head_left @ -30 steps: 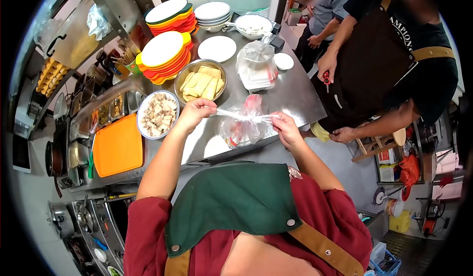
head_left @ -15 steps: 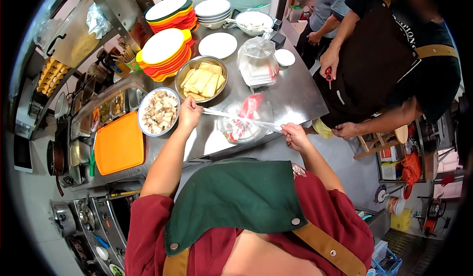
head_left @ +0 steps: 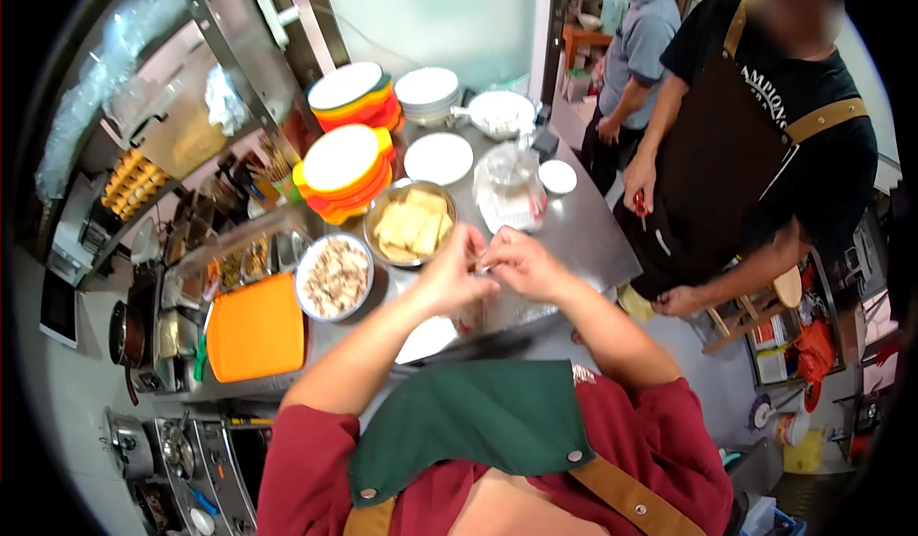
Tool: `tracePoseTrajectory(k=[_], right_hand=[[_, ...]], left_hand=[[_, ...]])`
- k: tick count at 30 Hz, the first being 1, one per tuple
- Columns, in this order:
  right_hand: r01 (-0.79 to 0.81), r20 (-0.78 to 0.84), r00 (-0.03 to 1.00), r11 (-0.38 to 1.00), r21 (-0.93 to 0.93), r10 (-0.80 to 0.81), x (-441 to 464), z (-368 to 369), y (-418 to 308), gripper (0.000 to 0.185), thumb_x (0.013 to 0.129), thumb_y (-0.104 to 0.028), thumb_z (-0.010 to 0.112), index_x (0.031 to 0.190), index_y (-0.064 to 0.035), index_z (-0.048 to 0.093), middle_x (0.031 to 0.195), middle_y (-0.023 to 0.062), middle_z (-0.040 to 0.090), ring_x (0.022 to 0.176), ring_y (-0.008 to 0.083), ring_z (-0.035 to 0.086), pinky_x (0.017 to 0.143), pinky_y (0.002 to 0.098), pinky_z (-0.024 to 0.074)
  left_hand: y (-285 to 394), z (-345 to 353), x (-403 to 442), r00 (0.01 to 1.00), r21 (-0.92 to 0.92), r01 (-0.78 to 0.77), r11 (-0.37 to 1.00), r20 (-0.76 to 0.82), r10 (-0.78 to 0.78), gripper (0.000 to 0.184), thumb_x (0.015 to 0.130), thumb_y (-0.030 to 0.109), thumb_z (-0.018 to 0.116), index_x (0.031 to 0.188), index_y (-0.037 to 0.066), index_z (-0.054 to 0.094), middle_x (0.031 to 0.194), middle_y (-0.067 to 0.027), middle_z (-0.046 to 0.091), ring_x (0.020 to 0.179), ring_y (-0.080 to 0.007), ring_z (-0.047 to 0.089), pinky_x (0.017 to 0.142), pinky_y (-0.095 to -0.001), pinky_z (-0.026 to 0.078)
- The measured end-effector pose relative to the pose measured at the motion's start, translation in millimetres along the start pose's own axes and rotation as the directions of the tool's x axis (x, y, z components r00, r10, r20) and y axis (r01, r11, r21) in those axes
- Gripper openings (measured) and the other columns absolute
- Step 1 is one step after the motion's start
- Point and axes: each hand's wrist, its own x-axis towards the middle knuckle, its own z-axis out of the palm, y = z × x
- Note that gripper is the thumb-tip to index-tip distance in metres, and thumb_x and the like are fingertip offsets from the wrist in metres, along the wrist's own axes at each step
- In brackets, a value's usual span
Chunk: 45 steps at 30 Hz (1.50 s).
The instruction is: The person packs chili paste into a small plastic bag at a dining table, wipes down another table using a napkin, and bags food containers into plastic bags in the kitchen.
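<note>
My left hand [head_left: 451, 276] and my right hand [head_left: 524, 264] meet over the steel counter, fingers pinched together on the gathered top of a clear plastic bag [head_left: 469, 322]. Most of the bag is hidden beneath my hands and forearms, with a little red showing inside. Just beyond my left hand stands a metal bowl [head_left: 381, 203] of flat yellowish slices. To its left is a white bowl with a blue rim [head_left: 304, 299], full of chopped pale and brown pieces. A second tied plastic bag [head_left: 507, 177] with a white container inside sits past my right hand.
Stacked orange and yellow dishes [head_left: 346, 168], white plates [head_left: 438, 158] and a small white dish [head_left: 557, 177] stand farther back. An orange tray [head_left: 256, 330] lies at left. Across the counter corner, a co-worker in a dark apron [head_left: 703, 168] holds red-handled scissors [head_left: 640, 203]; another person stands behind.
My hands, which were apart and stretching the bag's two ends sideways, have come together over it. The view has tilted, so the counter appears lower.
</note>
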Motion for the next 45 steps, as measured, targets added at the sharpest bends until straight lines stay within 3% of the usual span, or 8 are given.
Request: tracePoseTrajectory(k=[5,12,16,19,29,37,41,45], right_hand=[[-0.231,-0.364,0.868,0.923,0.307,0.338,5.0,35.5,9.8,0.019,0.071,-0.001,0.056,0.089,-0.0034,0.050,0.074,0.0059,0.054,0.064,0.0144,0.052,0.058,0.0238,0.0426],[-0.543,0.376,0.684,0.091,0.835,0.625,-3.2,15.0,51.9,0.022,0.078,-0.009,0.057,0.095,-0.0044,0.045,0.062,0.0001,0.048,0.048,0.0059,0.041,0.048,0.0196,0.0403],[-0.516,0.159,0.804,0.539,0.666,0.573,-2.9,20.8,31.9,0.023,0.074,-0.009,0.061,0.095,-0.0062,0.052,0.066,0.0012,0.052,0.057,0.0092,0.050,0.051,0.0256,0.0424],[0.063,-0.126,0.989,0.988,-0.139,-0.081,-14.6,27.2,45.7,0.013,0.071,-0.008,0.062,0.083,-0.0061,0.059,0.067,0.0031,0.054,0.061,0.0099,0.053,0.053,0.0273,0.0418],[-0.467,0.375,0.706,-0.003,0.884,0.600,-18.3,17.5,23.5,0.020,0.081,-0.019,0.049,0.065,-0.0068,0.050,0.060,0.0025,0.049,0.051,0.0113,0.043,0.049,0.0237,0.0368],[-0.556,0.087,0.738,0.529,0.641,0.669,-22.9,19.8,29.8,0.017,0.081,-0.017,0.055,0.072,-0.0036,0.052,0.064,0.0029,0.055,0.054,0.0087,0.050,0.052,0.0221,0.0411],[-0.460,-0.142,0.781,0.713,0.529,0.609,-32.5,34.8,35.1,0.013,0.079,-0.013,0.058,0.075,-0.0022,0.053,0.065,0.0017,0.057,0.054,0.0068,0.050,0.047,0.0209,0.0401],[-0.570,0.115,0.767,0.589,0.573,0.631,-39.4,45.4,72.5,0.015,0.079,-0.014,0.053,0.071,-0.0015,0.053,0.063,0.0034,0.055,0.053,0.0074,0.049,0.046,0.0207,0.0382]], left_hand=[[10.1,3.3,5.0,0.993,0.046,-0.029,0.999,-0.117,0.035,0.045,0.075,-0.008,0.043,0.116,0.000,0.025,0.082,-0.0107,0.049,0.070,-0.0150,0.053,0.062,-0.0248,0.043],[-30.3,-19.5,1.2,0.927,0.664,-0.319,0.676,0.069,0.370,0.021,0.073,0.006,0.060,0.093,0.006,0.054,0.065,-0.0066,0.049,0.053,-0.0156,0.048,0.053,-0.0265,0.041],[-58.6,-14.7,-6.7,0.950,0.663,-0.198,0.722,-0.052,0.309,0.006,0.076,0.011,0.057,0.075,0.005,0.059,0.066,-0.0058,0.052,0.058,-0.0154,0.050,0.057,-0.0291,0.042],[-55.6,-25.0,-3.9,0.898,-0.626,0.431,0.650,0.227,-0.377,0.018,0.081,0.015,0.048,0.070,0.002,0.053,0.075,-0.0049,0.055,0.067,-0.0147,0.051,0.073,-0.0248,0.039],[-57.8,0.4,-5.3,0.855,0.580,-0.207,0.788,-0.284,0.434,0.017,0.067,0.002,0.062,0.081,-0.001,0.052,0.072,-0.0082,0.053,0.064,-0.0171,0.054,0.059,-0.0268,0.043],[-26.0,3.6,-6.3,0.883,-0.707,0.357,0.610,0.042,-0.468,0.039,0.081,0.004,0.049,0.119,0.004,0.043,0.068,-0.0029,0.055,0.071,-0.0141,0.055,0.069,-0.0272,0.043],[-50.0,-3.5,-4.2,0.966,-0.881,0.219,0.419,0.137,-0.217,0.049,0.081,0.000,0.041,0.128,0.007,0.029,0.064,-0.0027,0.051,0.067,-0.0140,0.051,0.073,-0.0291,0.041],[-38.7,10.7,-9.0,1.000,-0.036,0.018,0.999,-0.014,-0.018,0.037,0.073,0.002,0.058,0.108,0.009,0.052,0.065,-0.0013,0.050,0.060,-0.0103,0.049,0.061,-0.0254,0.042]])
